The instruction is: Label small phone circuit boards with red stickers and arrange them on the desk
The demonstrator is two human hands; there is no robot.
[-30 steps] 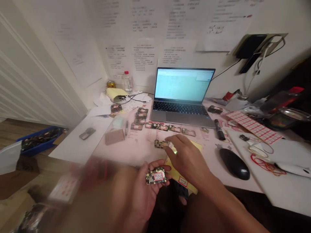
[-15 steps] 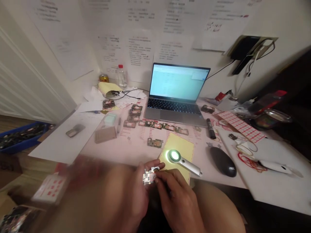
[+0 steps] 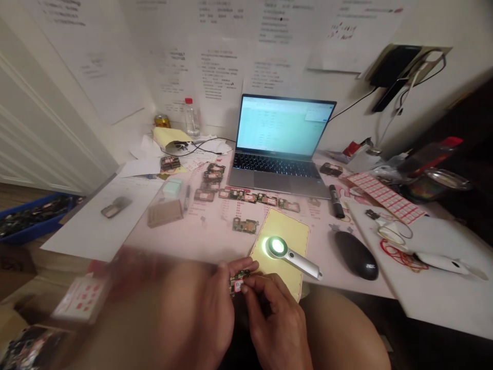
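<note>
Head camera: left hand (image 3: 217, 303) and right hand (image 3: 279, 321) pinch a small circuit board (image 3: 239, 281) between fingertips, its labelled face up, just short of the desk (image 3: 192, 241) edge. A lit magnifier (image 3: 287, 252) lies on the yellow sheet (image 3: 287, 228) just beside, probably kept within reach.

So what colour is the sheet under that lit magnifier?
Pale yellow; the sheet shows clearly in the head view.

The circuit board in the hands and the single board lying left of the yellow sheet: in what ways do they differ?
The held circuit board is gripped by the left hand and right hand, in front of the desk edge; the single board lies flat on the desk, untouched. The held circuit board is partly hidden by the hands and shows a red-and-white label; the single board is fully in view. Both are small, greenish boards.
</note>
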